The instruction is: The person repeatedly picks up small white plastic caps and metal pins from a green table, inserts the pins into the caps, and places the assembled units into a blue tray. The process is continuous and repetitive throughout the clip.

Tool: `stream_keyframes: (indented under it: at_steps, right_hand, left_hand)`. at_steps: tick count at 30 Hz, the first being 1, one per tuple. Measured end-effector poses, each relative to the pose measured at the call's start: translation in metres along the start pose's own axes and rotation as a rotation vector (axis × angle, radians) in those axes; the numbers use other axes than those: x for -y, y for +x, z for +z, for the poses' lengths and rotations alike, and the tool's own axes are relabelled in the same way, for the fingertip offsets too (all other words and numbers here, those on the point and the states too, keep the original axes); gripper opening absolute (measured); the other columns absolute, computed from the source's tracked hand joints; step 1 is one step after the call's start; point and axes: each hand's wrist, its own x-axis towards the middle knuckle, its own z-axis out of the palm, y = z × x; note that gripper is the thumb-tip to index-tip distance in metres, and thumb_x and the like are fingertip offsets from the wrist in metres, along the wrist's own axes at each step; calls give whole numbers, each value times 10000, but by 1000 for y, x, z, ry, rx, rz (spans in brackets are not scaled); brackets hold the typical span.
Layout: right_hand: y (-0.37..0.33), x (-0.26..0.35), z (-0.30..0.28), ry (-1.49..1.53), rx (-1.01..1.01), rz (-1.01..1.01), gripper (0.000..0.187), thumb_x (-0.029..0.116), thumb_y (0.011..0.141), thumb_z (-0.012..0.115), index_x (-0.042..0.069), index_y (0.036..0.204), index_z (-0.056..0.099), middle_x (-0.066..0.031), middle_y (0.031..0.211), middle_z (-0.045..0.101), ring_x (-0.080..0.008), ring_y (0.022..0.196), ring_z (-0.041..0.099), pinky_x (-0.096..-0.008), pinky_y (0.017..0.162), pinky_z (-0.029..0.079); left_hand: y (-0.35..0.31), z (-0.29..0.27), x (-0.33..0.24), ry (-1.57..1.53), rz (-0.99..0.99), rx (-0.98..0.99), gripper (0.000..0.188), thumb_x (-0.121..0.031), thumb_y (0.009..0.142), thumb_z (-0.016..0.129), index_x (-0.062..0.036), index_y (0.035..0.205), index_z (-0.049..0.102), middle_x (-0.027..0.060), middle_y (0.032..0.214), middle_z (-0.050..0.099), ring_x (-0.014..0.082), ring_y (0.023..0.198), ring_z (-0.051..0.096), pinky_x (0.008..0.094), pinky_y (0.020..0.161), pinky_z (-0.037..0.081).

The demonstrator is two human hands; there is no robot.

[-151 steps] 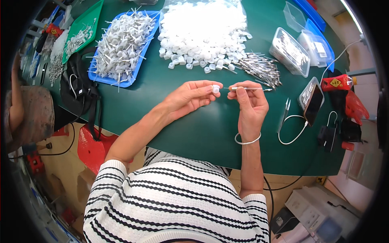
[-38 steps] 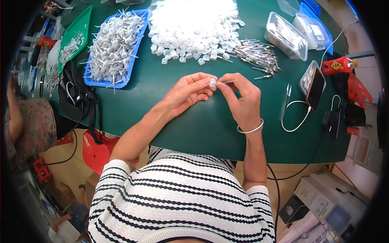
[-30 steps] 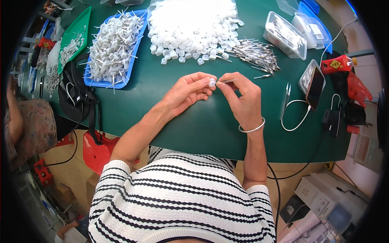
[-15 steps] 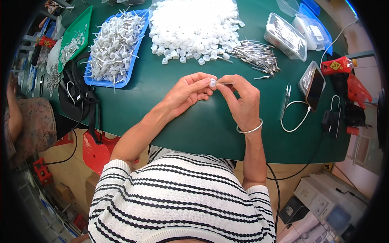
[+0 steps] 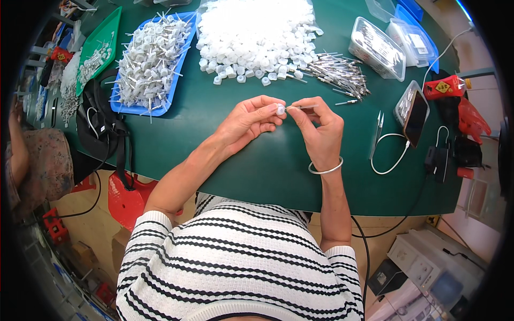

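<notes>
Between the thumb and fingers of my left hand (image 5: 256,116) is a small white plastic cap (image 5: 280,109). My right hand (image 5: 320,125) pinches a thin metal pin (image 5: 306,107), its inner end close to the cap; whether the two touch is too small to tell. Both hands are held above the green table, near its middle. Beyond them lies a big heap of white caps (image 5: 257,37). To the right of the heap is a pile of loose metal pins (image 5: 340,74).
At left stand a blue tray (image 5: 180,80) full of caps with pins and a green tray (image 5: 111,56). A black bag (image 5: 99,115) lies nearby. At right are a clear box (image 5: 377,48) of pins, tweezers (image 5: 377,134), a phone (image 5: 415,119) and a white cable (image 5: 386,171).
My right hand has shifted slightly, and the pin in it is now tilted a little differently. The left hand with the cap has stayed almost still.
</notes>
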Motion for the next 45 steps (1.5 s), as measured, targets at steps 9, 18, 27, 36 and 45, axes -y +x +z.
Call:
stream_keyframes:
  at_steps: [9, 18, 27, 36, 45]
  right_hand:
    - [0, 1, 0, 30, 9, 41, 67, 12, 817, 694, -3, 856, 642, -72, 751, 670, -122, 645, 648, -237, 577, 511]
    - [2, 1, -2, -100, 40, -136, 83, 0, 781, 696, 10, 850, 652, -82, 778, 666, -196, 672, 630, -291, 604, 500]
    - [4, 1, -5, -161, 79, -164, 86, 14, 760, 715, 21, 835, 673, -81, 754, 666, -209, 677, 627, -301, 598, 495]
    - [-4, -12, 4, 96, 50, 100, 91, 14, 793, 714, 6, 875, 674, -48, 835, 659, -103, 683, 603, -234, 587, 481]
    - [2, 14, -16, -148, 149, -21, 155, 37, 801, 705, 6, 948, 671, -73, 818, 648, -150, 654, 608, -250, 582, 477]
  left_hand:
    - [0, 0, 0, 14, -2, -3, 184, -137, 922, 622, -19, 1063, 626, 65, 918, 663, 105, 797, 627, 217, 696, 524]
    - [-1, 0, 1, 31, 13, -5, 190, -125, 931, 606, -11, 1082, 621, 54, 915, 658, 98, 796, 619, 220, 705, 527]
    - [-1, 1, 2, 79, 32, -34, 187, -114, 924, 614, -9, 1079, 627, 46, 911, 657, 92, 801, 620, 216, 723, 531]
    - [-2, 3, 3, 79, 55, -63, 188, -107, 911, 632, -14, 1074, 633, 44, 918, 656, 89, 818, 623, 210, 732, 528]
    - [-7, 5, 3, 242, 238, -82, 278, -78, 882, 657, 7, 1143, 611, 51, 973, 667, 98, 866, 621, 230, 797, 502]
